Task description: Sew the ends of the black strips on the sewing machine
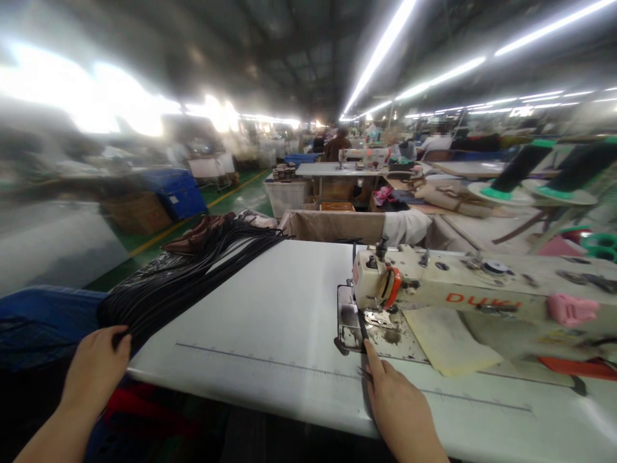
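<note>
My left hand (pixel 99 360) is at the table's left end, thumb and fingers closed at the near ends of a thick bundle of long black strips (pixel 193 289); a strip seems pinched there. At the sewing machine (pixel 380 283), a single black strip (pixel 363 326) runs under the presser foot area and down toward the table's front edge. My right hand (pixel 398 399) lies over this strip, index fingertip pressed on it just in front of the needle plate (pixel 385 331). Two thin metal points (pixel 364 373) stick out beside its curled fingers; the rest of that tool is hidden.
A ruler scale (pixel 270 360) is marked along the front of the white table (pixel 250 289). Yellowish paper (pixel 450 341) lies under the machine arm. Black thread cones (pixel 523 168) stand behind right. A blue bin (pixel 38 308) is at left; a cloth-lined trough (pixel 332 226) lies beyond.
</note>
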Demonstrator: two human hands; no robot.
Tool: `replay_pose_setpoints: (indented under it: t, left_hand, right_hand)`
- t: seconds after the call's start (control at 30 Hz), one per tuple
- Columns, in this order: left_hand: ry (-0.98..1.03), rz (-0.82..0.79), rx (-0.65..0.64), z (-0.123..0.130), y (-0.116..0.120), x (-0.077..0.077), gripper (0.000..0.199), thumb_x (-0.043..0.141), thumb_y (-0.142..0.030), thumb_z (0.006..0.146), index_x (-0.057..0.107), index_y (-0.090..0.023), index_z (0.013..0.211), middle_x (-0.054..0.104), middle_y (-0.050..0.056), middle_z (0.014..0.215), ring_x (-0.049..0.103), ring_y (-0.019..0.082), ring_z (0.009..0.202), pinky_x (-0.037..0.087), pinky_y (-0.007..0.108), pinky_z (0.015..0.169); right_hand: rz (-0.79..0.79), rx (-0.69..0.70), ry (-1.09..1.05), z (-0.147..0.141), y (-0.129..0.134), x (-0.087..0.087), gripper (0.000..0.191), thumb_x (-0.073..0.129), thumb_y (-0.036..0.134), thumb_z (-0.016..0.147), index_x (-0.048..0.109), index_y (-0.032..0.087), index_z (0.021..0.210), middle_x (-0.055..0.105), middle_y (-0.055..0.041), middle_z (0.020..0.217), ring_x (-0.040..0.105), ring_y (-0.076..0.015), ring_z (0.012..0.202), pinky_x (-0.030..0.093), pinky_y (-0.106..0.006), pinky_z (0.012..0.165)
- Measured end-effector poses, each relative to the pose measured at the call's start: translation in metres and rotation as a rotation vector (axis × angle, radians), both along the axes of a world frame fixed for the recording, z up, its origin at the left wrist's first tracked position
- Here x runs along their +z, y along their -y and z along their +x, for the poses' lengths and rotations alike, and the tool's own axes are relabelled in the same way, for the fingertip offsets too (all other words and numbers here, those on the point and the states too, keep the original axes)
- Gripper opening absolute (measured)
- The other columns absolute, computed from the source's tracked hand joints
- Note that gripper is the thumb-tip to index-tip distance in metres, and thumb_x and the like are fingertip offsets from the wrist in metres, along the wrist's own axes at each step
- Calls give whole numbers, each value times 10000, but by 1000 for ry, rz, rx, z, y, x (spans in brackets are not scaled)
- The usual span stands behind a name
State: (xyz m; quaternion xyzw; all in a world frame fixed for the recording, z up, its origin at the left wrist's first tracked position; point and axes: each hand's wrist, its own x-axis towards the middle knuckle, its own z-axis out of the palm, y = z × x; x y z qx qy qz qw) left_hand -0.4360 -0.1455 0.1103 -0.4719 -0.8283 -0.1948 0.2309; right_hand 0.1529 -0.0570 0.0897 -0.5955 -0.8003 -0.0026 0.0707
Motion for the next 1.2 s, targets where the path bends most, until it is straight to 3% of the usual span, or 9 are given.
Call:
replay_pose_setpoints:
  t: [0.1,0.27,0.37,0.43,0.57,0.67,0.8,1.0,1.2]
  left_hand:
    - [67,7,-156,49,-40,-9,280,399,-415,906,555,-231,1048,636,82,1096,600,308,1147,512,513,1070]
    - [227,-41,-598,183,-98,-29,410,380,-431,1001,603,-146,1192,615,154,1266,595,294,1227,485,492,1127]
    - [255,-113,-802,271,-114,-43,412,385,-376,1029,580,-159,1319,620,141,1367,595,266,1287,497,476,1131]
    - [194,-191,-959,324,-119,-47,428,450,-345,1025,535,-175,1408,587,122,1459,512,267,1405,449,486,1184]
    - [65,-232,-1106,396,-124,-42,496,520,-330,1015,484,-144,1473,515,119,1555,429,281,1483,402,498,1220]
    - [4,-197,-1134,416,-124,-37,437,448,-280,1048,515,-131,1453,546,101,1532,433,251,1483,369,474,1240]
    - [-45,-180,-1168,416,-119,-34,425,412,-327,1074,548,-151,1435,558,79,1525,447,226,1474,342,435,1246]
    - [-72,-209,-1152,415,-112,-29,675,384,-608,1037,485,-126,1497,476,118,1586,405,251,1500,262,414,1269]
    - [-42,-252,-1154,415,-113,-31,826,337,-705,1003,390,-100,1562,393,150,1631,326,265,1542,206,424,1285]
  right_hand:
    - [-48,-23,26,-3,2,6,544,510,103,972,496,172,1511,763,-85,991,750,-243,844,552,-319,685]
    - [-100,-49,52,-6,6,17,581,522,122,972,446,150,1548,753,-102,1022,739,-251,897,552,-326,722]
    - [-96,-49,39,-7,7,18,616,552,109,942,444,160,1546,749,-102,1023,731,-250,902,544,-325,726]
    - [-71,-36,26,-6,9,16,616,534,89,936,448,171,1541,748,-100,1009,729,-243,883,536,-318,709]
    - [-29,-11,-4,-3,11,12,592,484,64,946,453,170,1529,755,-105,1012,732,-232,901,531,-300,721]
    - [-34,5,-69,2,13,13,526,520,152,986,466,155,1510,768,-112,1046,742,-233,923,540,-296,757]
    - [-39,43,-197,17,11,15,431,499,267,1043,508,174,1465,774,-102,1133,757,-226,953,548,-292,783]
    - [25,-37,-179,38,-3,9,358,510,214,1016,591,180,1363,774,-98,1159,756,-220,979,545,-289,819]
    - [102,-2,-129,40,-3,-3,426,508,153,956,578,185,1375,767,-97,1133,740,-220,978,554,-299,820]
